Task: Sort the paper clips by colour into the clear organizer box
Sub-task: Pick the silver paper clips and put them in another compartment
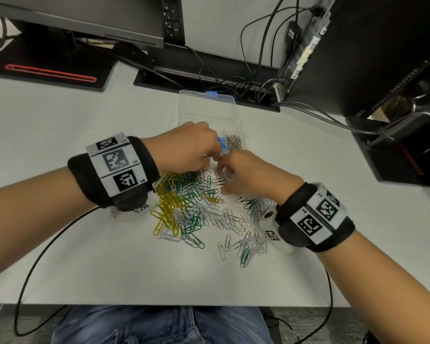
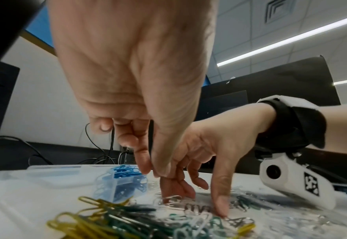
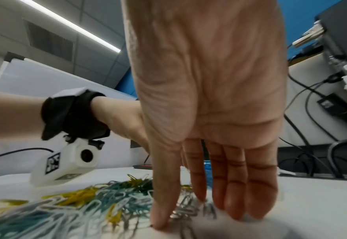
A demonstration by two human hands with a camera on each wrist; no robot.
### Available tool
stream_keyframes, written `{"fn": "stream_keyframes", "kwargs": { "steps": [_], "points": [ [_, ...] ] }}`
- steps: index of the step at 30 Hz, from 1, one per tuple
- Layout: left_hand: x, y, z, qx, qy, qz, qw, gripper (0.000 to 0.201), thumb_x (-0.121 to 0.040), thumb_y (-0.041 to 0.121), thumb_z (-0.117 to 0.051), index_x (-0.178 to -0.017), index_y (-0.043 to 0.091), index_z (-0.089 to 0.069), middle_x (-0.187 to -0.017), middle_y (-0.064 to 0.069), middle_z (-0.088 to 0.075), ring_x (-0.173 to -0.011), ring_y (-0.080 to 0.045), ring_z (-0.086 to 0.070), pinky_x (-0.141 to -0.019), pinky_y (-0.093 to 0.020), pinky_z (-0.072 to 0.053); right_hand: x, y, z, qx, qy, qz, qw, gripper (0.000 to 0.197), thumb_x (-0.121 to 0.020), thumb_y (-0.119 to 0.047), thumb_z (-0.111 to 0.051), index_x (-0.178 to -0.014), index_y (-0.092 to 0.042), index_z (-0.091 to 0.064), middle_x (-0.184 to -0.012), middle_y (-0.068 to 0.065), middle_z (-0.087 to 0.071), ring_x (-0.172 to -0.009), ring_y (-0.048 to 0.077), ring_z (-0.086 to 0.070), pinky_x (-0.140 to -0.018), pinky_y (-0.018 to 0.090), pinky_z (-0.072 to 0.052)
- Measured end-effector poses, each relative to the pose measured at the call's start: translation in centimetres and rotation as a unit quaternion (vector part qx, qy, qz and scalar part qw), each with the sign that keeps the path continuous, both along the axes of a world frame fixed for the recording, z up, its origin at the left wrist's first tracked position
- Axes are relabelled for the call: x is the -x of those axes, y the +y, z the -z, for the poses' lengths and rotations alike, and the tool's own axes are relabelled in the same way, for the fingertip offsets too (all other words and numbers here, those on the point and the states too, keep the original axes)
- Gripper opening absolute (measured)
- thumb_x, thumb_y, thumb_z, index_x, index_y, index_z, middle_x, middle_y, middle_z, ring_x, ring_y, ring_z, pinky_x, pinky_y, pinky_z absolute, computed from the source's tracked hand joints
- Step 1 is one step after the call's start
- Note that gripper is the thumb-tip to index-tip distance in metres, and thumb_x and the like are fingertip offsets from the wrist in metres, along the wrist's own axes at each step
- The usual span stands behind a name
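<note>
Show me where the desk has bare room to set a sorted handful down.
Bare white desk lies left of the clear organizer box, up to the monitor base; another strip runs between the paper clip pile and the near edge. Crowded: the pile itself, where the left hand and right hand meet.

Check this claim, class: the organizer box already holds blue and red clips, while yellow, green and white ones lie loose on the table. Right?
Wrong on red. In the head view the organizer box holds blue clips beside silver clips, not red. The rest stands.

Yellow, green, white paper clips [image 1: 196,212], blue clips [image 1: 223,143] — clear organizer box [image 1: 207,105], black-and-white wristbands [image 1: 119,165]
</note>
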State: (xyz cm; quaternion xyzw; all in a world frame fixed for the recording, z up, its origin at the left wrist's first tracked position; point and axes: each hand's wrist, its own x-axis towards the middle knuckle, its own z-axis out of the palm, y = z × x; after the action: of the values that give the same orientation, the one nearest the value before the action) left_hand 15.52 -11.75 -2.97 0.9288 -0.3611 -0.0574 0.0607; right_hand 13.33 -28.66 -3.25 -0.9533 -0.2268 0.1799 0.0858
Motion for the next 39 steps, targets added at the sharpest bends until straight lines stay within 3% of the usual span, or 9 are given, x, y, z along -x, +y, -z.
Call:
{"fn": "stream_keyframes", "kwargs": {
  "steps": [6, 10, 15, 22, 27, 31, 34, 37, 39],
  "points": [
    [-0.8, -0.4, 0.5, -0.009, 0.036, -0.031, 0.999, 0.015, -0.080, 0.019, -0.069, -0.094, 0.017, -0.063, -0.093, -0.002, -0.063, -0.095, -0.023, -0.053, -0.080, -0.039, -0.046, -0.2, 1.1, 0.3, -0.016, 0.000, -0.045, 0.999, 0.016, -0.080, -0.007, -0.068, -0.078, -0.016, -0.055, -0.075, -0.004, -0.050, -0.074, 0.018, -0.050, -0.059, 0.025, -0.034],
    [-0.7, -1.1, 0.8, -0.022, 0.063, -0.003, 0.998, 0.020, -0.076, 0.021, -0.075, -0.082, 0.020, -0.056, -0.081, 0.002, -0.056, -0.089, -0.022, -0.052, -0.073, -0.036, -0.045, -0.2, 1.0, 0.8, 0.019, 0.022, -0.047, 0.998, 0.021, -0.086, 0.001, -0.052, -0.071, -0.014, -0.050, -0.084, 0.009, -0.056, -0.077, 0.026, -0.053, -0.064, 0.032, -0.040],
    [-1.1, -1.7, 1.2, -0.011, 0.083, 0.016, 0.996, 0.014, -0.077, 0.017, -0.073, -0.089, 0.021, -0.066, -0.078, 0.008, -0.056, -0.086, -0.017, -0.056, -0.070, -0.028, -0.044, -0.2, -0.5, -0.5, 0.031, 0.054, -0.026, 0.998, 0.015, -0.093, -0.008, -0.049, -0.096, -0.005, -0.064, -0.095, 0.004, -0.058, -0.086, 0.018, -0.053, -0.072, 0.026, -0.040],
    [-1.7, -2.2, 1.8, -0.015, 0.131, 0.018, 0.991, 0.024, -0.079, 0.000, -0.060, -0.072, 0.024, -0.061, -0.075, 0.006, -0.068, -0.072, -0.009, -0.062, -0.062, -0.021, -0.043, -4.6, -2.1, -3.5, -0.036, -0.072, 0.066, 0.995, 0.014, -0.091, -0.008, -0.054, -0.092, 0.003, -0.063, -0.099, 0.011, -0.063, -0.087, 0.024, -0.056, -0.075, 0.034, -0.046],
    [-1.5, -2.1, 1.5, -0.054, 0.110, 0.032, 0.992, 0.013, -0.082, 0.006, -0.062, -0.078, 0.017, -0.066, -0.078, 0.004, -0.065, -0.072, -0.010, -0.057, -0.065, -0.024, -0.045, -4.8, -2.2, -2.6, -0.056, -0.104, 0.075, 0.990, 0.010, -0.083, -0.016, -0.069, -0.090, -0.010, -0.064, -0.087, 0.001, -0.056, -0.083, 0.019, -0.052, -0.069, 0.027, -0.038],
    [-1.2, -2.1, 1.6, -0.071, 0.100, 0.037, 0.992, 0.012, -0.086, 0.008, -0.057, -0.083, 0.017, -0.065, -0.077, 0.004, -0.060, -0.072, -0.012, -0.054, -0.063, -0.023, -0.038, -2.2, -1.8, -1.7, -0.043, -0.033, 0.038, 0.998, 0.010, -0.078, -0.007, -0.069, -0.082, -0.016, -0.066, -0.082, 0.001, -0.060, -0.079, 0.020, -0.059, -0.067, 0.025, -0.043],
    [-1.2, -2.3, 1.5, -0.062, 0.099, 0.036, 0.993, 0.013, -0.086, 0.007, -0.055, -0.082, 0.018, -0.061, -0.076, 0.006, -0.058, -0.071, -0.012, -0.052, -0.063, -0.022, -0.038, -0.7, -1.6, -0.7, -0.012, 0.021, 0.038, 0.999, 0.019, -0.074, -0.017, -0.076, -0.086, -0.019, -0.062, -0.090, 0.002, -0.061, -0.081, 0.020, -0.059, -0.070, 0.029, -0.049],
    [-1.2, -2.4, 0.9, -0.014, 0.113, 0.021, 0.993, 0.015, -0.082, 0.003, -0.056, -0.077, 0.015, -0.061, -0.069, 0.011, -0.059, -0.066, -0.009, -0.054, -0.063, -0.024, -0.044, 0.2, -1.3, -0.2, 0.027, 0.031, 0.029, 0.999, 0.033, -0.072, -0.027, -0.079, -0.093, -0.010, -0.060, -0.091, 0.003, -0.058, -0.081, 0.022, -0.057, -0.069, 0.032, -0.048],
    [-1.4, -2.5, 0.3, 0.027, 0.100, 0.010, 0.995, 0.014, -0.082, 0.003, -0.058, -0.076, 0.015, -0.062, -0.067, 0.013, -0.056, -0.065, -0.006, -0.052, -0.065, -0.022, -0.042, 0.5, -1.1, -0.1, 0.033, 0.029, 0.019, 0.999, 0.025, -0.077, -0.020, -0.075, -0.094, -0.006, -0.062, -0.092, 0.006, -0.060, -0.083, 0.024, -0.059, -0.071, 0.034, -0.048]
  ]
}}
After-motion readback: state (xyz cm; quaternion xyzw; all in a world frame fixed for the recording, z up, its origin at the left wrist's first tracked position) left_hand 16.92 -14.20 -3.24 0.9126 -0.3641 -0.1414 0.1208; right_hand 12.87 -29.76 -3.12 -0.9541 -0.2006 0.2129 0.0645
